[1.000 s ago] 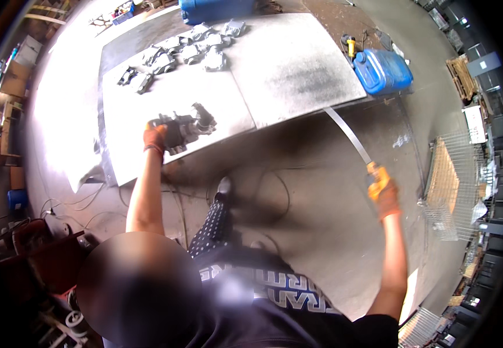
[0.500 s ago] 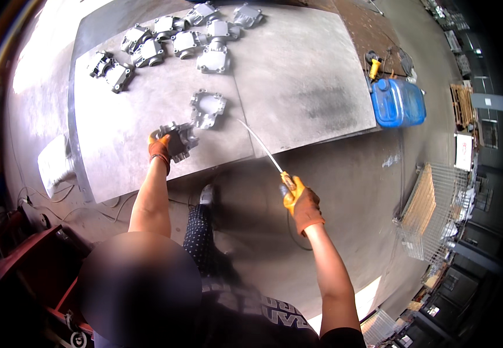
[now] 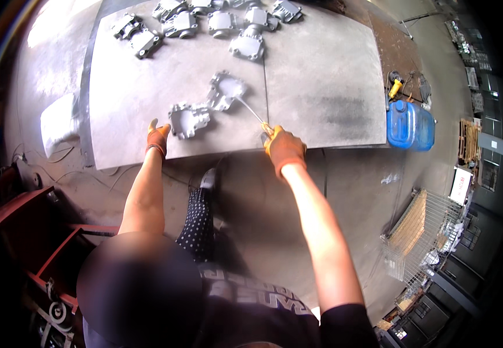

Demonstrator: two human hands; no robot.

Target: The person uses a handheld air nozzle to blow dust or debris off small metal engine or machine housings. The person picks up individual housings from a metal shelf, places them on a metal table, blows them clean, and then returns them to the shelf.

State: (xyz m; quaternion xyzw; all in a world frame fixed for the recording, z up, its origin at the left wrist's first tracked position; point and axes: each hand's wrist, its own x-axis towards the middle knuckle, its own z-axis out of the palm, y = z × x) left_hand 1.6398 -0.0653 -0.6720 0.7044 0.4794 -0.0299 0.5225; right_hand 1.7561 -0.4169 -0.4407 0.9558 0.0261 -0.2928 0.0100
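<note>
My left hand (image 3: 158, 138), in an orange and yellow glove, is beside a grey metal housing (image 3: 189, 120) near the table's front edge. Its thumb and fingers are apart, holding nothing. The housing lies with its hollow side up. Just beyond it, at the upper right, lies a second hollow housing (image 3: 227, 90), close to the first. Gripped in my gloved right hand (image 3: 285, 149) is an air blow gun (image 3: 268, 127) with a yellowish handle. Its long thin nozzle slants up and left, the tip reaching the second housing.
Several more grey housings (image 3: 221, 23) stand grouped along the far side of the metal-topped table (image 3: 321, 75). A blue jerrycan (image 3: 411, 126) sits off the right edge, near a yellow tool (image 3: 395, 88). A wire cage (image 3: 419, 232) stands farther right; red machinery (image 3: 19, 214) is at left.
My left hand has let go of the near housing, which now rests on the table hollow side up. My right hand brought the blow gun up and left to the second housing.
</note>
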